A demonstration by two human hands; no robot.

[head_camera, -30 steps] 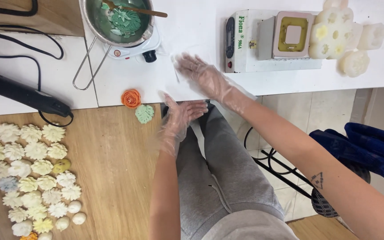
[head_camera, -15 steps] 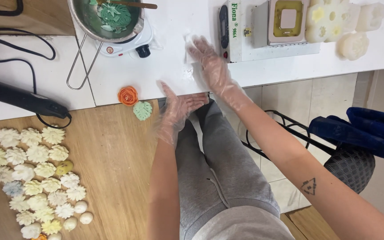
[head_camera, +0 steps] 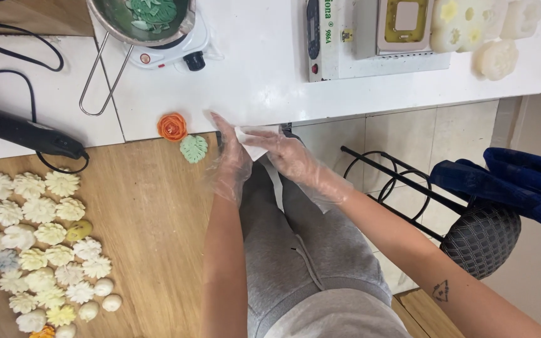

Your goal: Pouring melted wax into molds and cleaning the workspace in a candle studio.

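Both my hands wear thin clear plastic gloves and meet at the front edge of the white table point(head_camera: 252, 81), above my lap. My right hand point(head_camera: 286, 155) pinches a crumpled white tissue point(head_camera: 250, 139) at that edge. My left hand point(head_camera: 228, 156) is cupped just left of the tissue, fingers apart and touching it. An orange wax rose point(head_camera: 172, 126) and a pale green wax leaf point(head_camera: 193, 148) lie just left of my left hand.
A steel pan of green wax leaves point(head_camera: 139, 15) sits on a small white hot plate point(head_camera: 176, 53). At the back right are a white box-shaped machine point(head_camera: 370, 37) and pale silicone moulds point(head_camera: 498, 59). Several wax flowers point(head_camera: 32, 238) cover the wooden table; a black corded tool point(head_camera: 20, 131) lies beside them. A blue cloth point(head_camera: 521, 181) drapes over a stool point(head_camera: 480, 238).
My right hand swept the tissue across the white table, then pulled it back to the front edge beside my left hand. The left hand stayed at the edge.
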